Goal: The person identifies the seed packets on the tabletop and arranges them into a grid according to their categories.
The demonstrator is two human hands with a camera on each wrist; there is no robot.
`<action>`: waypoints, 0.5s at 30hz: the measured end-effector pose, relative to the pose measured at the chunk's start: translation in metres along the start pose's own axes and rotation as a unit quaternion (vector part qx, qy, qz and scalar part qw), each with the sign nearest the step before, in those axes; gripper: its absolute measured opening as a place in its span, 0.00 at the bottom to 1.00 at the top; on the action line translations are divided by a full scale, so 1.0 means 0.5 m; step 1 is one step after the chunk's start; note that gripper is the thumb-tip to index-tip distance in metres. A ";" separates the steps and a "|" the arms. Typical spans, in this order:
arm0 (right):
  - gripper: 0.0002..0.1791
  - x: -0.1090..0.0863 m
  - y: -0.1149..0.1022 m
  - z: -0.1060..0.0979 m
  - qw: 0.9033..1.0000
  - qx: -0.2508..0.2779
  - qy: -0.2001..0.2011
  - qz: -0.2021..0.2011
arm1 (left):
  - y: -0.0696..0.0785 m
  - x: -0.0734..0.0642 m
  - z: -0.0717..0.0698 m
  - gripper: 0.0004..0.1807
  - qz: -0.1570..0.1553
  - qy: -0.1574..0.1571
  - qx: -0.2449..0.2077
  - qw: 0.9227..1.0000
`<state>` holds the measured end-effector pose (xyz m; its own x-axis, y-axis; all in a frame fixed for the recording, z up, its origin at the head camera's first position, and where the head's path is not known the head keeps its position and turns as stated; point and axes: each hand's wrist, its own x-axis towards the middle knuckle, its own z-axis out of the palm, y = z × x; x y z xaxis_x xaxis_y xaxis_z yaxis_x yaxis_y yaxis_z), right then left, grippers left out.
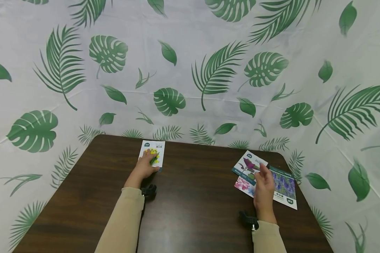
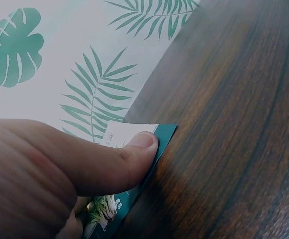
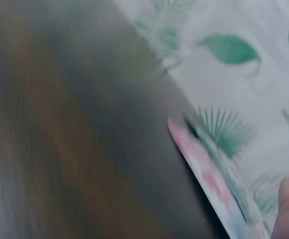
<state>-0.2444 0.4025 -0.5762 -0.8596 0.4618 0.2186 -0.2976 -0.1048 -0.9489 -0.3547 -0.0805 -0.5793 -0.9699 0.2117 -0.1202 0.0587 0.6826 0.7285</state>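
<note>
A seed packet with yellow flowers (image 1: 158,147) lies near the table's back left, partly hidden under my left hand (image 1: 145,167). The fingers spread over its printed face. In the left wrist view the thumb (image 2: 104,164) rests on the packet near its teal edge (image 2: 165,133). On the right, my right hand (image 1: 264,188) is raised over several packets with its fingers loosely bent and nothing held. Beside it are a packet with a dark purple flower (image 1: 247,165), one with pink blossoms (image 1: 243,185) beneath it, and one with blue-violet flower spikes (image 1: 285,184).
A dark brown wooden table (image 1: 190,203) carries the packets. White cloth with green leaf prints (image 1: 190,70) hangs behind the table and along its sides. Black straps with small devices (image 1: 149,190) sit on both wrists.
</note>
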 end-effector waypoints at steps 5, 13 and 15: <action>0.29 0.004 0.011 0.040 1.000 0.015 0.007 -0.003 | 0.001 0.002 -0.003 0.43 -0.001 -0.001 0.003 1.000; 0.29 0.008 0.020 0.066 1.000 0.025 -0.001 0.010 | 0.002 0.001 -0.003 0.43 -0.004 -0.003 -0.005 1.000; 0.30 0.006 0.020 0.065 0.999 0.031 -0.011 0.028 | 0.001 0.001 -0.001 0.43 -0.006 -0.002 -0.003 1.000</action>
<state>-0.2637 0.3743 -0.5777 -0.8844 0.4338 0.1720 -0.2736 -0.1835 -0.9442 -0.3552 -0.0804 -0.5786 -0.9698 0.2053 -0.1319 0.0445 0.6804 0.7315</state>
